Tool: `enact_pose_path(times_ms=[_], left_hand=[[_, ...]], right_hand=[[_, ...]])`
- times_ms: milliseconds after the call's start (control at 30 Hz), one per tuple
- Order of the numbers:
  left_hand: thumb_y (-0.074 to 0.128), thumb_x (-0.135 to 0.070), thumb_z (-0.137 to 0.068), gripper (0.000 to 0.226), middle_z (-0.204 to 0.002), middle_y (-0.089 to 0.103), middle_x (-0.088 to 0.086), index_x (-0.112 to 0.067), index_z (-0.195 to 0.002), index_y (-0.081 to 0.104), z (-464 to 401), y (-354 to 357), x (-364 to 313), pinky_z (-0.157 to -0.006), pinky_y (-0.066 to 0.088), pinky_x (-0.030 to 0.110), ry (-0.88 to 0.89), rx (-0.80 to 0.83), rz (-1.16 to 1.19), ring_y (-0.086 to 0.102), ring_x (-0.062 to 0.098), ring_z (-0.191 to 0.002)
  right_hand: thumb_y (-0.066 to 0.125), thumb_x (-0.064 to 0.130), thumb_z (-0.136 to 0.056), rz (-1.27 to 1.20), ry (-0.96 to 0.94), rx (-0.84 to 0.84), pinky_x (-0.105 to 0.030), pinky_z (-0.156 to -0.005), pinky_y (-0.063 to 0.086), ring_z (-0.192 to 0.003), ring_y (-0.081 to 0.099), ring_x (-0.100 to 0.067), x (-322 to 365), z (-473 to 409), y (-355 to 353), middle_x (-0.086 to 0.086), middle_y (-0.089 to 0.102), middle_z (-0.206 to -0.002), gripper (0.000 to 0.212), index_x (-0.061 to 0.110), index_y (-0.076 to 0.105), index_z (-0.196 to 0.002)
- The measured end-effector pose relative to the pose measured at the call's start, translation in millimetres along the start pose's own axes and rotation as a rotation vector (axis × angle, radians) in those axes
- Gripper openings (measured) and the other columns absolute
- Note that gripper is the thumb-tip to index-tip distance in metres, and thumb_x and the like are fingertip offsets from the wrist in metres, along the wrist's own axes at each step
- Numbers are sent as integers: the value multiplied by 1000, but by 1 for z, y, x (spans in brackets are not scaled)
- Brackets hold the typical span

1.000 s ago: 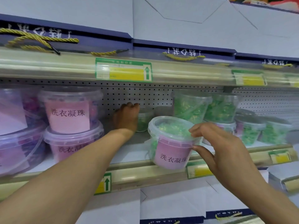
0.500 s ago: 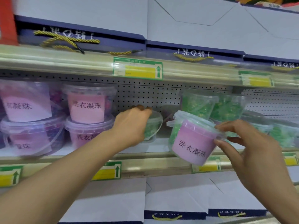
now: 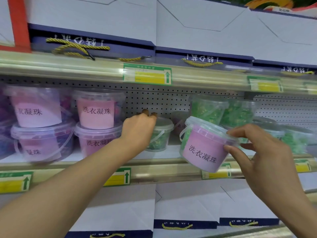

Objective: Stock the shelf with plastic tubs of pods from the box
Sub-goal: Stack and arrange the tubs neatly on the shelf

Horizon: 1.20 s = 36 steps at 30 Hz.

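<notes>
Store shelves fill the whole view, and a long metal shelf (image 3: pixel 154 162) runs across the middle with green and yellow price tags (image 3: pixel 147 74) on the rails. White paper bags (image 3: pixel 96 18) with gold rope handles sit on the rack above, and more white bags stand below. At nine o'clock, purple tubs (image 3: pixel 96 110) with pink labels are stacked two high on the shelf. At three o'clock, clear tubs full of green pods (image 3: pixel 209 107) are stacked up too. The left hand (image 3: pixel 137 131) reaches into the gap in the middle, and its fingers curl over the top of a small green tub (image 3: pixel 160 134) that sits on the shelf. The right hand (image 3: pixel 262 152) is at four o'clock. Its thumb and fingers pinch the rim of a tub with a pink label (image 3: pixel 204 145) that has green pods inside. This tub is tilted, with its lid leaning toward the back. It hangs in the air just in front of the shelf edge, right beside the small green tub.
</notes>
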<state>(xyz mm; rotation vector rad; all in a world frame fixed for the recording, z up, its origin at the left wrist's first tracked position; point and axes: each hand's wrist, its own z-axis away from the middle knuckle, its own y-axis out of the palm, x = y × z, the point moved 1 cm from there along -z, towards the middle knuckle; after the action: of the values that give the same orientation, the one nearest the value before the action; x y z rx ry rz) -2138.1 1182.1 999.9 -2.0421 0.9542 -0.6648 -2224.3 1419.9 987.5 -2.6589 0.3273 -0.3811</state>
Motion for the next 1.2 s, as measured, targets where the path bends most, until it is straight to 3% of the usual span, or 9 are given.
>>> enact_pose_path(times_ms=[100,167,333,467,600,767,933,1067,1200], left_hand=[[63,-23,-82,41,-120,52,1,-22,-122,52,1,1,-10,-74,45,35,62,-8,210,51,23,-110],[64,-29,-83,38,-119,54,-1,-25,-119,53,-1,3,-16,-74,45,34,104,-34,176,48,22,-113],[62,2,-76,47,-119,52,3,-17,-118,48,0,6,-3,-63,37,34,74,-55,37,55,27,-104],[65,-3,-75,66,-118,47,6,-22,-131,35,10,6,10,-63,41,35,19,-17,64,58,30,-97],[65,-12,-81,51,-119,48,3,-24,-126,44,9,9,5,-66,39,35,60,-39,110,52,27,-106],[58,5,-76,46,-118,51,3,-15,-116,49,13,7,13,-62,36,33,22,-90,129,55,28,-101],[61,15,-59,51,-101,58,8,-10,-103,55,29,5,32,-56,28,31,43,-166,223,58,32,-79],[64,21,-50,61,-97,60,12,-5,-105,59,27,4,34,-50,33,32,72,-157,180,61,38,-67],[59,22,-55,64,-104,56,13,-4,-113,55,26,8,35,-53,33,33,41,-149,205,61,41,-73]], right_hand=[[75,5,-73,19,-8,-5,-46,-57,54,-68,61,-25,3,-3,0,4,63,-88,22,12,62,-89],[75,6,-73,30,-7,-11,-46,-56,53,-67,61,-26,5,-4,0,3,63,-88,22,12,61,-90],[73,9,-75,42,-11,-3,-47,-57,53,-68,60,-27,6,-5,-1,2,64,-89,20,12,61,-90],[74,8,-73,58,-28,-4,-47,-56,53,-68,61,-26,8,-7,2,0,65,-91,21,11,61,-90],[75,8,-74,52,-53,-10,-46,-57,53,-67,61,-29,14,-14,10,0,65,-93,22,11,61,-91],[75,3,-73,53,-134,-71,-40,-56,52,-68,61,-27,20,-25,22,-5,64,-92,23,6,62,-92],[70,2,-80,-25,-187,-110,-42,-67,54,-79,61,-24,21,-46,39,-10,63,-95,18,1,63,-97],[70,3,-80,-39,-218,-123,-44,-70,55,-82,60,-23,22,-64,42,-9,62,-97,19,2,64,-98],[71,-1,-79,-55,-264,-158,-37,-70,53,-83,57,-20,26,-65,50,-11,60,-97,20,-1,62,-97]])
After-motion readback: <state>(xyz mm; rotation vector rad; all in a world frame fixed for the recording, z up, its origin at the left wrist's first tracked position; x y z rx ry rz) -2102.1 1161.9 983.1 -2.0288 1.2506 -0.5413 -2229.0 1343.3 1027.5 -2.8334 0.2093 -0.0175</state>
